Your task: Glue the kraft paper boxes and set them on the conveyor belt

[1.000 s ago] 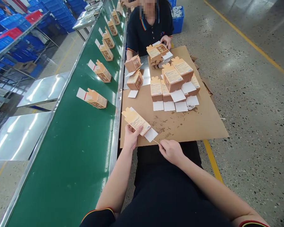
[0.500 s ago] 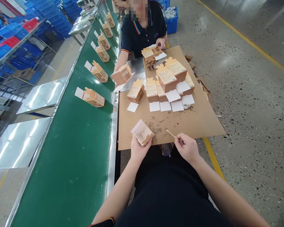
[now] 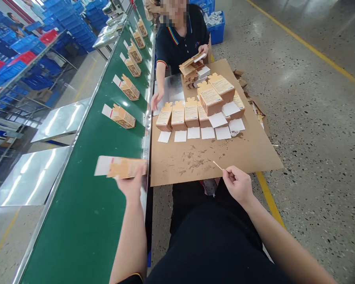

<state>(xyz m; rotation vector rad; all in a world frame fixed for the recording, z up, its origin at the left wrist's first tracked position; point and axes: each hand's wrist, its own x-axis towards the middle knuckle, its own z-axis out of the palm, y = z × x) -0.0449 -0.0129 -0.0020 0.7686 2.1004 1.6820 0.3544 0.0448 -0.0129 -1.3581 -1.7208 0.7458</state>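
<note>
My left hand (image 3: 132, 182) grips a small tan carton (image 3: 126, 167) over the near edge of the green conveyor belt (image 3: 88, 236). The carton lies on its side, its white flap pointing left, and it is blurred by motion. Over the front of the cardboard sheet (image 3: 168, 169), my right hand (image 3: 238, 183) pinches a thin cotton swab (image 3: 218, 165), its pale tip pointing up and left. Beyond it stand several open cartons (image 3: 191, 113) with white flaps towards me, two of them (image 3: 221, 86) stacked on top. Dark wet-looking marks (image 3: 195, 159) spot the sheet.
Several cartons (image 3: 123, 116) stand in a row along the belt. Across the sheet a co-worker (image 3: 180, 43) reaches one hand (image 3: 157, 98) towards the belt's edge, the other at a stack of flat cartons (image 3: 192, 75). A blue crate (image 3: 217, 29) sits behind.
My left hand has carried its carton left from the sheet to over the belt. The co-worker has put another carton at the row's left end and let go. My right hand has barely moved.
</note>
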